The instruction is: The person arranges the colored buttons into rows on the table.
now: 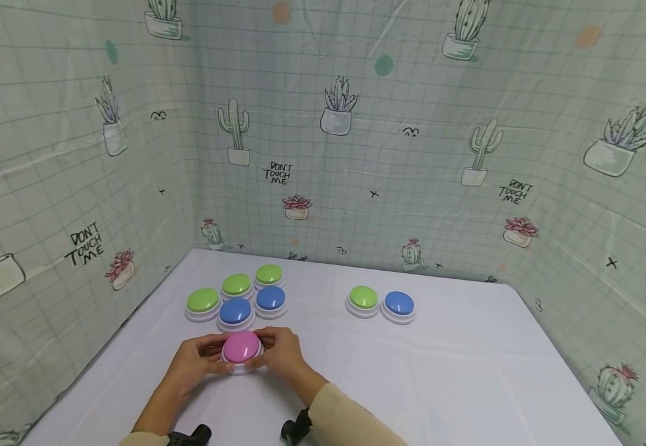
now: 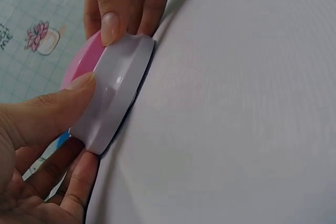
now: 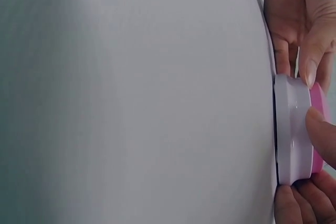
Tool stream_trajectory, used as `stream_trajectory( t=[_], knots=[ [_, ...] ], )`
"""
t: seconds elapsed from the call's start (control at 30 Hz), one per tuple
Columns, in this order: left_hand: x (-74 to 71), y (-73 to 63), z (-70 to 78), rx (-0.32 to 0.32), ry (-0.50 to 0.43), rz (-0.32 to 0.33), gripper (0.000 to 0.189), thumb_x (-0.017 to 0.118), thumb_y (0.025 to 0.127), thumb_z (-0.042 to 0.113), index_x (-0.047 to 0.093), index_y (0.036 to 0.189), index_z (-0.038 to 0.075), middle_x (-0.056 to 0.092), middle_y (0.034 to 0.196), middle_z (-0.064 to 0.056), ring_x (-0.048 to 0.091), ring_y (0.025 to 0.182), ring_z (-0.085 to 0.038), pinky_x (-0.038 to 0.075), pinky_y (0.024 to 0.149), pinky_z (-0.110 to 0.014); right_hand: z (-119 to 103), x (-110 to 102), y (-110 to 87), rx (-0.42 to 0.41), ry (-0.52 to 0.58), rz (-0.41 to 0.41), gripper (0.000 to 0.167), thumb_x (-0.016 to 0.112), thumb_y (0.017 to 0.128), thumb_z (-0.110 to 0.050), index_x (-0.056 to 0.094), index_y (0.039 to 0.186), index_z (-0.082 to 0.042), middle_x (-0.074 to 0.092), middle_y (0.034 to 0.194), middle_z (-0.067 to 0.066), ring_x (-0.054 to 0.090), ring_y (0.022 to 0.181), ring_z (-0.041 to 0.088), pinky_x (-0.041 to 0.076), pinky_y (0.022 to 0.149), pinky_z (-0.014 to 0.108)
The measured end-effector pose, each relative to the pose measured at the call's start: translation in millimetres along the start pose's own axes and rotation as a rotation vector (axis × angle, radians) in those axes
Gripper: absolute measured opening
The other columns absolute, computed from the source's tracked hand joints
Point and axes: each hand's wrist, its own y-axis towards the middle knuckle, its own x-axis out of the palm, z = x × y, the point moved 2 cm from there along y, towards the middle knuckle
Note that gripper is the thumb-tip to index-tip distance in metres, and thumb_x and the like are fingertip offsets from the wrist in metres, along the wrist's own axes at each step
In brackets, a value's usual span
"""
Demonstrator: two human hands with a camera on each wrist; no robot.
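Observation:
A pink push button point(image 1: 241, 347) with a white round base sits on the white table, between both hands. My left hand point(image 1: 193, 364) grips its left side, thumb at the near edge and fingers round behind. From the other side my right hand point(image 1: 285, 354) holds it the same way. In the left wrist view the white base point(image 2: 118, 80) rests on the cloth, with both thumbs against its rim. The right wrist view shows the base point(image 3: 292, 129) side-on between the two hands. Just behind the pink button stand a blue button point(image 1: 235, 311) and another blue button point(image 1: 270, 298).
Three green buttons stand in a slanting row behind the blue ones: left point(image 1: 202, 300), middle point(image 1: 236, 285) and right point(image 1: 269, 274). Farther right, a green button point(image 1: 363, 297) stands beside a blue button point(image 1: 399, 303). Cactus-printed cloth point(image 1: 311, 148) walls the table's back and sides.

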Motion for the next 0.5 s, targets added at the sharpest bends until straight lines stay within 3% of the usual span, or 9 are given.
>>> stream_trajectory(
  t=[0.5],
  knots=[
    [33.9,6.8,10.0,0.056,-0.031,-0.049,0.067,0.088,0.068,-0.018,0.066,0.130,-0.012,0.071,0.124,-0.027,0.070,0.115,-0.034,0.061,0.091,-0.028,10.8,-32.7,-4.8,0.032,0.001,0.034,0.052,0.091,0.073,0.008,0.074,0.122,0.002,0.078,0.117,0.012,0.072,0.117,0.026,0.057,0.104,0.039]
  ],
)
